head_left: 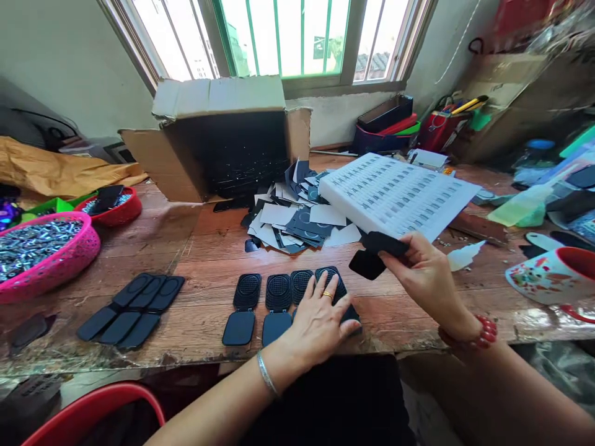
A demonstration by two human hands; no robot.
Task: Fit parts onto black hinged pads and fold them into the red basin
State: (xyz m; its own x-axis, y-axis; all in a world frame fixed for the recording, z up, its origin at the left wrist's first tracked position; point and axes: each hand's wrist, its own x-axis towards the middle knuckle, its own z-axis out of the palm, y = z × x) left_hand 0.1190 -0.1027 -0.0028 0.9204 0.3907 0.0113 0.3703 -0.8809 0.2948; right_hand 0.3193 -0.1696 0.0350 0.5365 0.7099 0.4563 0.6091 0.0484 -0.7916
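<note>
My left hand point(318, 316) lies with fingers spread over the right end of a row of black hinged two-panel pieces point(245, 291). Their upper panels show a ringed, gridded face; the lower ones are smooth. The hand hides part of the rightmost pieces. Raised above the table on the right, my right hand point(425, 272) pinches a black hinged piece point(383, 243), one panel of which hangs down at the left. Farther left lies a group of similar black pieces point(151, 292), set side by side with rings on the upper panels.
A white foam tray point(395, 186) with rows of slots sits behind my right hand. Paper scraps point(297, 220) are heaped before an open cardboard box point(223, 148). At left stands a pink basket of metal parts point(88, 254); at right, a patterned mug point(534, 275).
</note>
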